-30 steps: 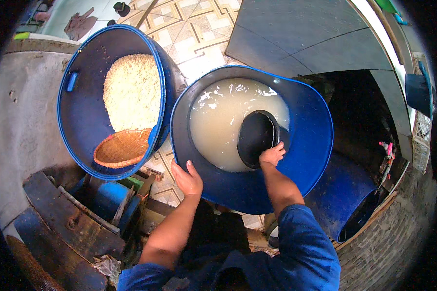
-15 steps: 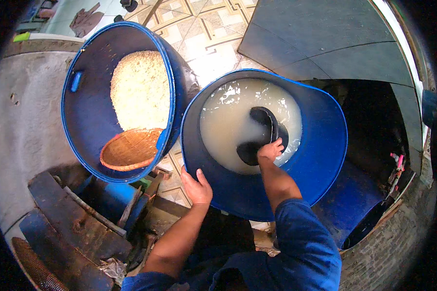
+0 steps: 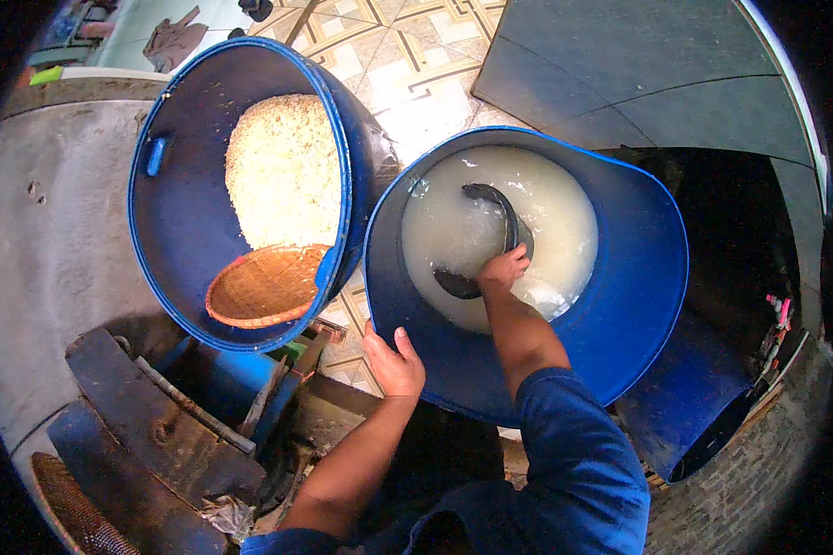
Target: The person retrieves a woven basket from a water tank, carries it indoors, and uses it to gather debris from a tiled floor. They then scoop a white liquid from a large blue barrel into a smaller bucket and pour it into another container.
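My right hand [image 3: 505, 266] grips the rim of a black bucket-like scoop [image 3: 459, 284], which lies tilted and mostly under cloudy whitish water [image 3: 555, 217] in a big blue barrel [image 3: 634, 277]. Only parts of the scoop's rim and side show above the liquid. At the barrel's near left edge, my left hand [image 3: 395, 363] rests against the outside, thumb apart from the fingers and nothing held in it. Some of its fingertips are hard to see against the rim.
To the left, a second blue barrel [image 3: 171, 250] leans over with a heap of pale grains [image 3: 284, 171] and a woven basket [image 3: 268, 287] inside. Dark worn machinery [image 3: 157, 421] stands at lower left. Another blue drum [image 3: 685, 398] lies at right; patterned tiles [image 3: 416, 65] stretch behind.
My right hand has moved the black scoop a little away from me and to the left within the barrel, and less of it shows above the water. My left hand keeps its place at the rim.
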`<state>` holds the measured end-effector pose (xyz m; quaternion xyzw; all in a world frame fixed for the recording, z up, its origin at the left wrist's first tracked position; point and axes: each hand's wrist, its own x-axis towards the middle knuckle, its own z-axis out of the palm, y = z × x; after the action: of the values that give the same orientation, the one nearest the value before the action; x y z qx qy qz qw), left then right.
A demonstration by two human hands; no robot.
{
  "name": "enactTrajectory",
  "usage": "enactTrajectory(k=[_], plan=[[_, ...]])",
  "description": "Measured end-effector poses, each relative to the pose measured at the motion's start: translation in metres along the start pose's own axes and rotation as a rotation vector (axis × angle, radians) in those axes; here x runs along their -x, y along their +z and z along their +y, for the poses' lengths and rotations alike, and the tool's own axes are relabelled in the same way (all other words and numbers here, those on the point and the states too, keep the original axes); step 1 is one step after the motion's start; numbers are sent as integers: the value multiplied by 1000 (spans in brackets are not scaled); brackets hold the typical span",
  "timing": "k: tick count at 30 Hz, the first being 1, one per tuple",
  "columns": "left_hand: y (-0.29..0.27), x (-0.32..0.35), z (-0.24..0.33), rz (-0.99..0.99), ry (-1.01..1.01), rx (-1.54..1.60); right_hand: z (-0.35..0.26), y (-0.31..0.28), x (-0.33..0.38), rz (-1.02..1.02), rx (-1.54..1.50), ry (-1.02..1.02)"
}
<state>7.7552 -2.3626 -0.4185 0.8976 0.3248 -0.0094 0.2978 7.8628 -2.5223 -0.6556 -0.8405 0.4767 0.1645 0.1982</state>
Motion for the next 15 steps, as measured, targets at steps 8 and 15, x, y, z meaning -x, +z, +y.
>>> enactTrajectory(k=[8, 15], plan=[[1, 0, -1, 19, 56, 27, -13, -9, 3, -134, 30, -92], [1, 1, 1, 39, 31, -7, -4, -35, 34, -278, 59, -352]])
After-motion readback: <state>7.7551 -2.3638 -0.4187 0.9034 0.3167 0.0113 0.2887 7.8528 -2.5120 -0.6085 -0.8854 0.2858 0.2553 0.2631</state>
